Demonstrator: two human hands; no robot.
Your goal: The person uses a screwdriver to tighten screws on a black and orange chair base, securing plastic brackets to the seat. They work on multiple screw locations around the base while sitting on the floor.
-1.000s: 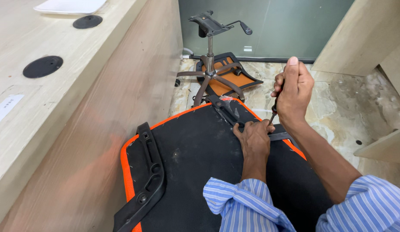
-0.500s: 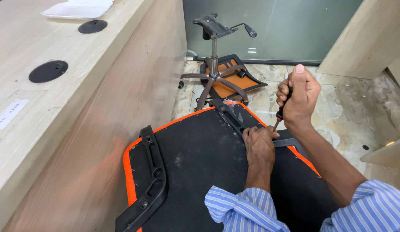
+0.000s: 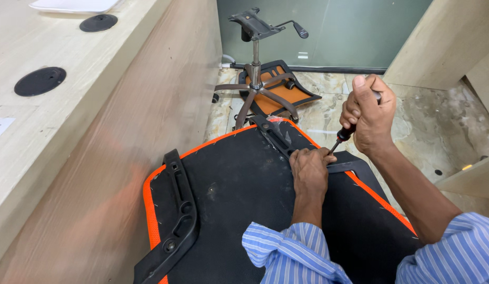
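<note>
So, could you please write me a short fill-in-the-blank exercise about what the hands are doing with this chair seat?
1. The right hand grips a ____ by its handle, tip pointing down.
2. The left hand rests on a black bracket on the upturned seat, whose edge is coloured ____.
3. The chair base stands on the ____ beyond the seat.

Missing words: screwdriver; orange; floor
</note>
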